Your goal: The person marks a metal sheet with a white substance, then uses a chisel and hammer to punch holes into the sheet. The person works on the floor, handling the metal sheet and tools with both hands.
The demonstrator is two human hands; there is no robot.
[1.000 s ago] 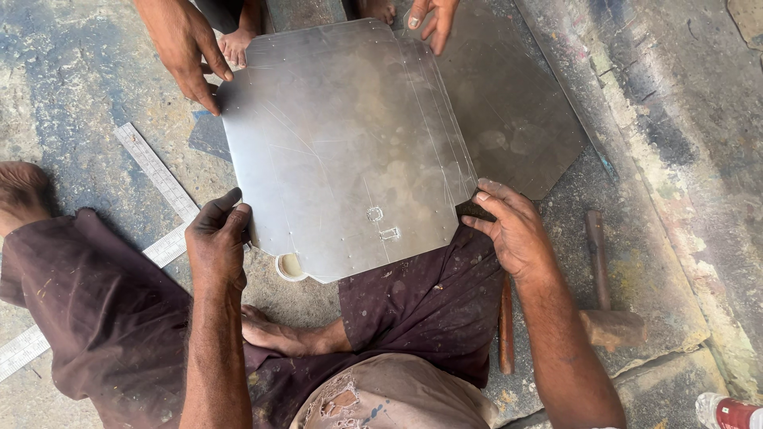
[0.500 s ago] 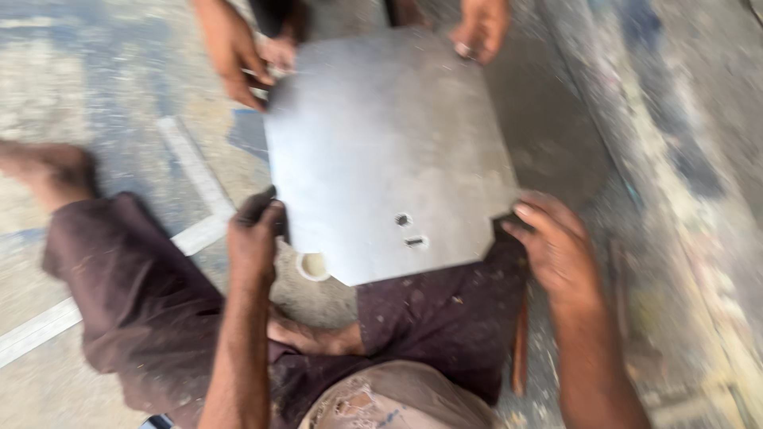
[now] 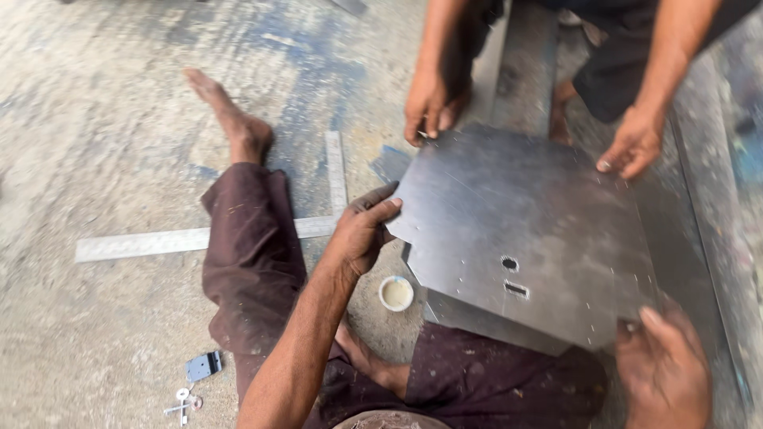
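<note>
Item: steel sheet, cut-cornered, with a round hole and a small slot near its lower middle. It fills the centre and right of the frame, tilted above a second sheet whose edge shows beneath it at lower centre.

My left hand, centre of frame: fingers curled over the sheet's left edge, thumb on top, clamped on the metal. I judge the edge grip steadies that side.

My right hand, lower right: fingertips on the sheet's near right corner, palm under or beside it; holding, though how tightly I cannot tell.

A co-worker's hands, top of frame: one pinching the far left corner, the other with fingertips on the far right edge. Four hands at four corners, likely so the sheet stays level.

Floor items: steel framing square at left, passing under my trouser leg; small white cup just beside the lower sheet; small lock body and keys at lower left.
</note>
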